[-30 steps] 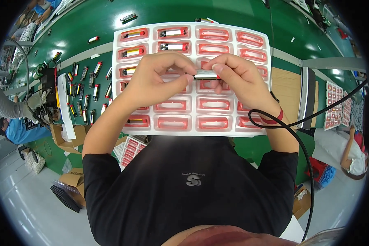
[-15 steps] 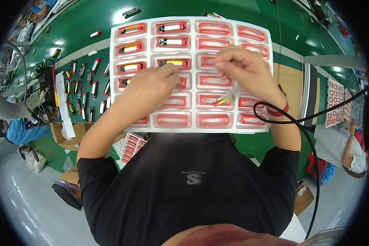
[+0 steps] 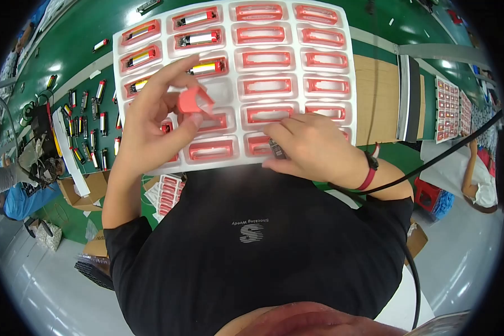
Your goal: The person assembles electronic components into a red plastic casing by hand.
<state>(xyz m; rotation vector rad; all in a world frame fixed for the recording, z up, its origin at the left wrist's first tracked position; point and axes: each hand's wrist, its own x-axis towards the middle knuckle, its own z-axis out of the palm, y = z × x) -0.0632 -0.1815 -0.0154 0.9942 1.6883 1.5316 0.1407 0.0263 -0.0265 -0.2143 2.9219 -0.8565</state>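
Worker in a black T-shirt [image 3: 252, 224] is handling parts over a white tray [image 3: 223, 89]; the right hand [image 3: 319, 148], at four o'clock from the tray's centre, is gripping a small dark piece [image 3: 278, 149], partly hidden beneath its fingers. The left hand [image 3: 151, 126], at eight o'clock, is pinching a curved red holder [image 3: 190, 101] above the tray. Below, red inserts [image 3: 259, 9] are lining the wells, and battery-like units [image 3: 200, 38] are filling several toward ten o'clock. Farther out, loose units [image 3: 103, 120] are lying at nine o'clock and a cardboard sheet [image 3: 378, 101] at three
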